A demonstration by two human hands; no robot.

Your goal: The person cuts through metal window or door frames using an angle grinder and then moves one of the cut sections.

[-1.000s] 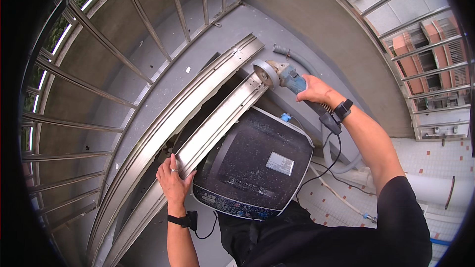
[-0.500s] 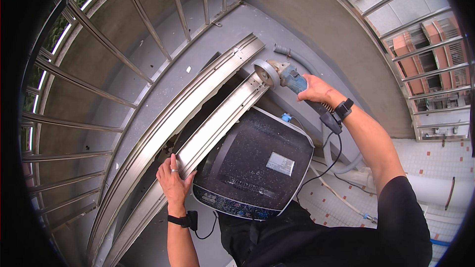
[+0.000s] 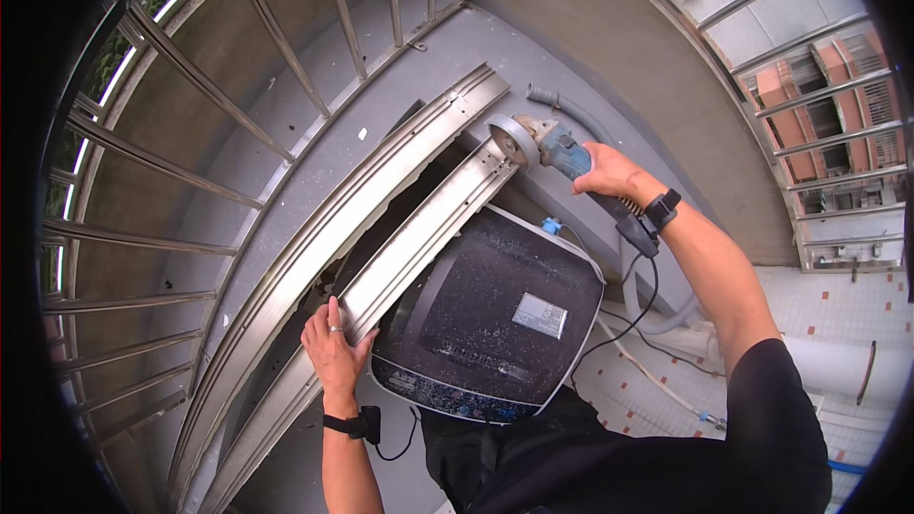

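My right hand is wrapped around the body of a blue angle grinder. The grinder's round disc and guard meet the far end of a long silvery metal channel. Whether the disc is spinning I cannot tell. Lower down, my left hand grips that same channel, with the fingers over its top and the thumb along its near edge. A second metal channel with a ragged edge lies alongside, farther left. Under the held channel sits a dark, dust-specked boxy case with a pale label.
Steel railing bars curve along the left, and more railing stands at the right above a low wall. A grey corrugated hose runs behind the grinder. The grinder's black cord trails past the case. White pipework lies over tiled floor.
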